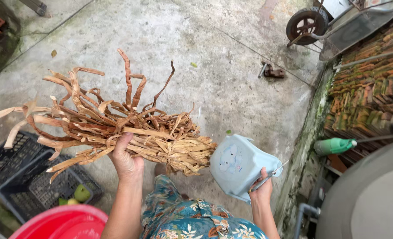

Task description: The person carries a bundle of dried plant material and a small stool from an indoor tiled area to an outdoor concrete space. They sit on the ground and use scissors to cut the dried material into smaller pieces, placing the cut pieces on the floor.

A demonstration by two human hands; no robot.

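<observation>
Over concrete floor (214,57): left hand (125,158) gripping dried leaf bundle (130,132), right hand (262,189) clutching stool (238,163) and thin tool (269,175).

A big bundle of dry, brown, curly plant strips (117,128) is held up above the ground, lying sideways, loose ends spread to the left. A small, pale blue plastic stool (238,163) is tipped on its side, just beside the bundle.

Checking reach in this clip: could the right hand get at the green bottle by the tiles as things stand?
Probably not readily. The right hand already holds a thin metal tool and a pale blue stool, and the green bottle lies off to the side beyond a mossy ledge.
</observation>
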